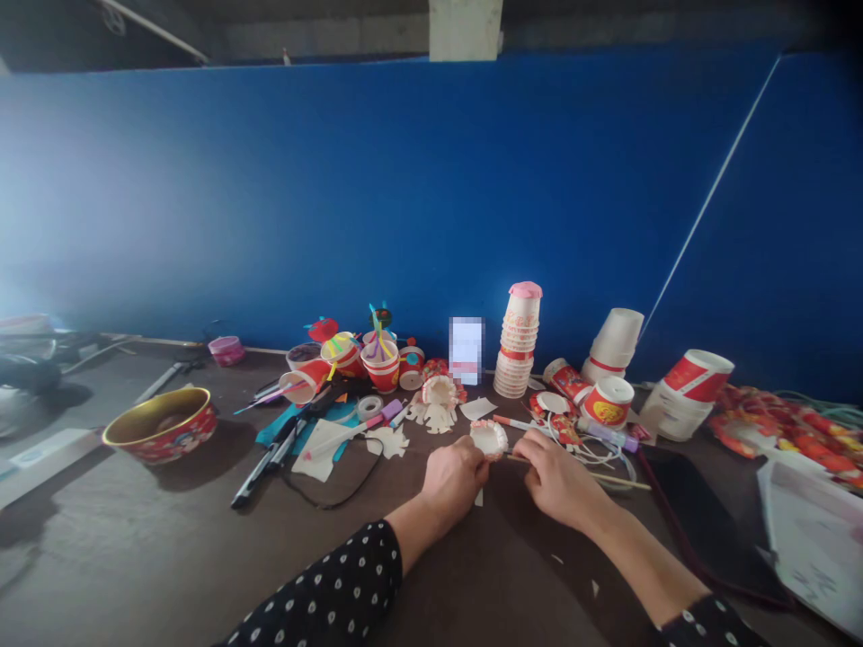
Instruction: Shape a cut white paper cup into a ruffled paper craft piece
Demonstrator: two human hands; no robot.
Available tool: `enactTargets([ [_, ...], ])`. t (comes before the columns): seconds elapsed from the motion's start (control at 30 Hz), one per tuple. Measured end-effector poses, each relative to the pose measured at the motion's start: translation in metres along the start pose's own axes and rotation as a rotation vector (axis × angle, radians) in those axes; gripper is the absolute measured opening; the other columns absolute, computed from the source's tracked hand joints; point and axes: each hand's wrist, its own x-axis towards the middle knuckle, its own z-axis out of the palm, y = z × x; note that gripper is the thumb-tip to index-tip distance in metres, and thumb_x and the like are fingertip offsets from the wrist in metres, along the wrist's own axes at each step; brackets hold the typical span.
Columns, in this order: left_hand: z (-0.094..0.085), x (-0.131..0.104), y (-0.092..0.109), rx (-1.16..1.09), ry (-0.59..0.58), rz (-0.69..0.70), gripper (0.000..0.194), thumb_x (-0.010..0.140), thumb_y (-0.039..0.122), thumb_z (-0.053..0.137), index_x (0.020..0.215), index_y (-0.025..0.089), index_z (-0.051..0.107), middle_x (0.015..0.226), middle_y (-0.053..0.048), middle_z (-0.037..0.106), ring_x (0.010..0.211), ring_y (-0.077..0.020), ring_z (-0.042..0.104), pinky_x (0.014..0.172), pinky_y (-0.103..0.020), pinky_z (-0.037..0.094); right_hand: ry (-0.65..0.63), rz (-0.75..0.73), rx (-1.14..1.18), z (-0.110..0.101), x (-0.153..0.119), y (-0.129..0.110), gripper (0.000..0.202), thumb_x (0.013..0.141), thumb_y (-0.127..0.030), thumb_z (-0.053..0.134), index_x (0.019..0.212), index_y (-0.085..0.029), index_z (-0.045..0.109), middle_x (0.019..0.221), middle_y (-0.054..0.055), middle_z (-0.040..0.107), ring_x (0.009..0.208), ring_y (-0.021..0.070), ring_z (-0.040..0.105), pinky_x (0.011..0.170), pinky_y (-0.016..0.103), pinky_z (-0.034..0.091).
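My left hand [453,474] is closed on the edge of a small cut paper cup [489,438], whose rim is frilled and whose white inside faces me. Close by on the right, my right hand [561,474] pinches a thin wooden stick [624,482]. The stick's left end comes up to the cup's lower side; whether it touches or pierces it I cannot tell. Just behind my hands lies a red-and-white marker [516,422]. Another cut cup with splayed strips [435,404] rests on the dark table [431,575], back and left of my left hand.
Stacked paper cups [517,350] stand behind a lit phone [467,350]'s right side. Straw-filled cups [381,364], a tape roll [369,409] and a gold-lined bowl [162,427] are leftward. A dark tablet-like slab [707,521] and a white box [815,539] lie right.
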Motion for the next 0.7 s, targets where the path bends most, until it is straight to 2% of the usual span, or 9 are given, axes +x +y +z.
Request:
enactTargets([
  [0.1,-0.002,-0.001,0.0,-0.022,-0.019,0.024,0.023,0.088,0.03,0.046,0.084,0.02,0.067,0.089,-0.003,0.062,0.078,-0.0159,0.059,0.063,-0.022,0.041,0.076,-0.067,0.1,0.005,0.004,-0.01,0.038,0.063,0.003,0.039,0.091,-0.018,0.054,0.093,0.006,0.051,0.09,0.0177,0.052,0.079,0.029,0.043],
  [0.23,-0.002,-0.001,0.0,-0.021,-0.044,0.011,0.022,0.088,0.028,0.046,0.084,0.02,0.066,0.089,-0.002,0.061,0.077,-0.0155,0.059,0.063,-0.022,0.042,0.005,-0.068,0.126,0.012,0.009,-0.018,0.032,0.075,-0.007,0.044,0.101,-0.02,0.058,0.098,0.006,0.051,0.086,0.0172,0.054,0.075,0.028,0.045],
  [0.37,-0.002,0.0,0.0,-0.014,-0.051,0.002,0.021,0.087,0.028,0.046,0.086,0.021,0.066,0.09,-0.002,0.061,0.077,-0.0157,0.06,0.062,-0.022,0.042,0.01,-0.03,0.103,0.015,0.013,-0.018,0.025,0.087,-0.018,0.041,0.094,-0.022,0.064,0.091,0.005,0.054,0.08,0.0158,0.056,0.07,0.026,0.044],
  [0.5,-0.004,0.0,0.0,-0.008,-0.041,0.007,0.021,0.086,0.026,0.046,0.083,0.021,0.067,0.088,-0.002,0.061,0.076,-0.0162,0.06,0.061,-0.022,0.041,0.017,-0.021,0.083,0.015,0.016,-0.016,0.024,0.087,-0.019,0.043,0.085,-0.021,0.066,0.088,0.004,0.057,0.077,0.0151,0.057,0.068,0.024,0.044],
  [0.7,-0.004,0.0,-0.002,-0.042,-0.029,0.018,0.024,0.087,0.027,0.045,0.083,0.022,0.068,0.087,-0.002,0.062,0.079,-0.0164,0.06,0.065,-0.022,0.042,0.03,-0.03,0.081,0.016,0.015,-0.015,0.023,0.087,-0.019,0.044,0.082,-0.021,0.066,0.09,0.004,0.06,0.076,0.0152,0.059,0.065,0.023,0.043],
])
